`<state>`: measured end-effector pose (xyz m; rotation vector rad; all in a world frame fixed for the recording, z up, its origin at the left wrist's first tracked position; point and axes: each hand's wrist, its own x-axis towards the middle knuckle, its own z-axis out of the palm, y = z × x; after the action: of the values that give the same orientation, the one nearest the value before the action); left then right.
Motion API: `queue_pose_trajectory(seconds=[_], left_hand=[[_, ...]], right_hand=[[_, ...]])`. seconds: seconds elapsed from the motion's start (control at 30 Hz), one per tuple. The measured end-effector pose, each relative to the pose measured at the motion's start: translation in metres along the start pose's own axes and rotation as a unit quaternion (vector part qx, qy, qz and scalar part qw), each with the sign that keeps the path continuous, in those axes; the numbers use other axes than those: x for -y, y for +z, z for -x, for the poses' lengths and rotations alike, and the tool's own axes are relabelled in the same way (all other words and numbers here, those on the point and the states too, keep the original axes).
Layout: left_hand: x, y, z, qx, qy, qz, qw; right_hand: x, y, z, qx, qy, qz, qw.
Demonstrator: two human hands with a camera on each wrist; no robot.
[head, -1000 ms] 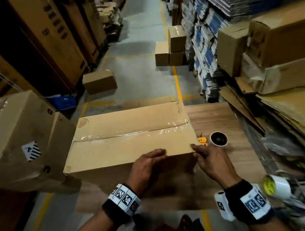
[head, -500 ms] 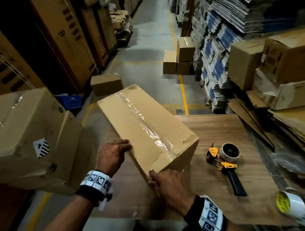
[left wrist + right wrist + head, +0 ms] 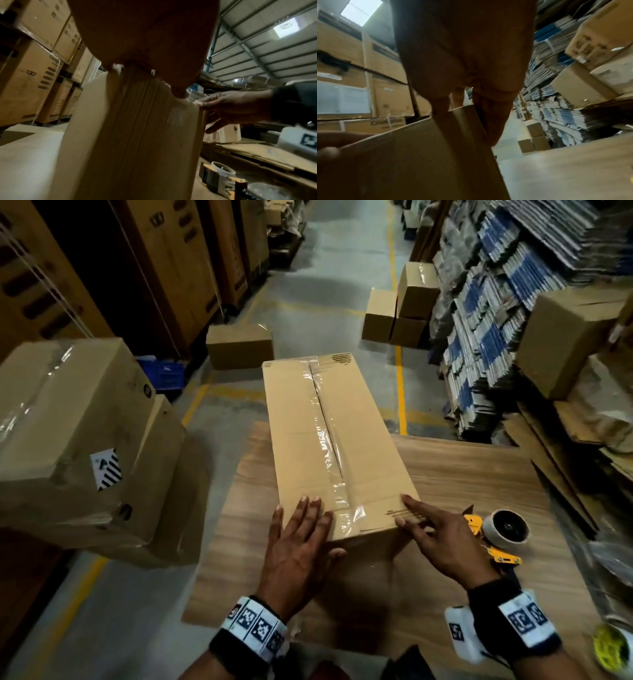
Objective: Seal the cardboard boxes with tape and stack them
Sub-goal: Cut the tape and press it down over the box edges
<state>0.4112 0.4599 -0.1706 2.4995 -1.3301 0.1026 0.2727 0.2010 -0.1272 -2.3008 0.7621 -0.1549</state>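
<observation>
On the table (image 3: 462,474) our taped box (image 3: 329,440) lies lengthwise, pointing away from us; left hand (image 3: 301,553) and right hand (image 3: 442,539), grips apart, rest flat-fingered on its near end.

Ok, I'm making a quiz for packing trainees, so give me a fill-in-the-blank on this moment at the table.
1. The clear tape runs along the box's ____ seam.
2. The left hand lies flat on the cardboard box, its fingers ____.
3. The tape dispenser lies on the wooden table beside the ____ hand.
4. Yellow lines mark the ____.

Missing words: top; straight; right; floor
</observation>
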Motion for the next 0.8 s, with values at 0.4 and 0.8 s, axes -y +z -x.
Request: queue_pose_trajectory(seconds=[0.4, 0.8], left_hand=[[-0.068, 0.02, -0.04, 0.063, -0.009, -0.133, 0.989], [-0.09, 0.029, -0.048, 0.057, 0.004, -0.146, 0.988]], right_hand=[[-0.038, -0.013, 0.009, -0.03, -0.097, 0.046, 0.994], [-0.059, -0.017, 0.006, -0.016, -0.113, 0.067, 0.991]])
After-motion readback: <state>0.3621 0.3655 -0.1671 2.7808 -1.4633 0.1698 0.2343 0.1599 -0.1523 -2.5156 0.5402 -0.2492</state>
